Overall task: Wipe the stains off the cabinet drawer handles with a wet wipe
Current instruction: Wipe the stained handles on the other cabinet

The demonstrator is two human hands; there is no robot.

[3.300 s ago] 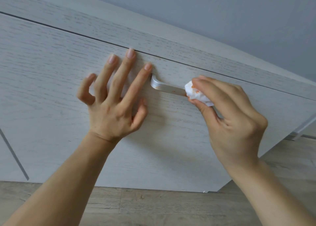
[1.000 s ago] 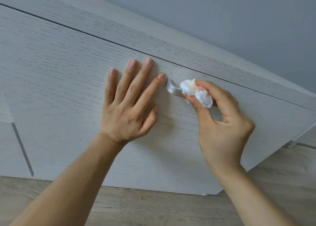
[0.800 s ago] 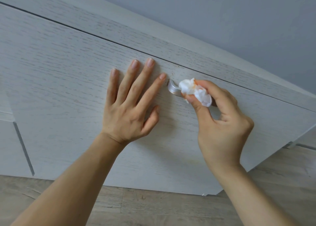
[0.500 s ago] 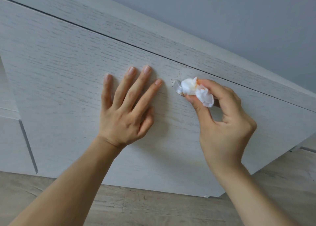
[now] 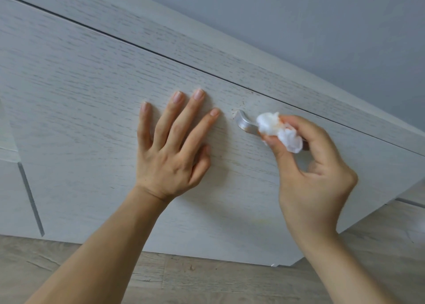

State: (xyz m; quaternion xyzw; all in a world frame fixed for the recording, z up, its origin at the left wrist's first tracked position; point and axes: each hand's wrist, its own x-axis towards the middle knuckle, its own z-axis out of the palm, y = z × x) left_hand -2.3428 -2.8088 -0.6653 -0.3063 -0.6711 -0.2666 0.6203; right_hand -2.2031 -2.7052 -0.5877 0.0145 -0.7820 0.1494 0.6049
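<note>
Right hand [image 5: 315, 177] pinches a crumpled white wet wipe [image 5: 279, 131] between thumb and index finger, the other fingers curled loosely behind. Wipe shows faint orange smears on its folds. It is pressed against the silver metal drawer handle [image 5: 246, 124], covering the bar just right of the handle's left end; only that curved left end and a short stretch of bar are visible, the rest hidden by wipe and fingers.

Left hand [image 5: 174, 152] lies flat and spread on the pale wood-grain drawer front [image 5: 92, 110], palm down, holding nothing. Its index fingertip sits just beside the handle's left end, not touching it.

Small dark specks mark the drawer front near the handle's left mount, close under the drawer's top edge. A dark gap line runs along that top edge, separating it from the cabinet top panel [image 5: 207, 44]. Grey wall above. Wood-look floor [image 5: 195, 280] below the drawer's lower edge.
</note>
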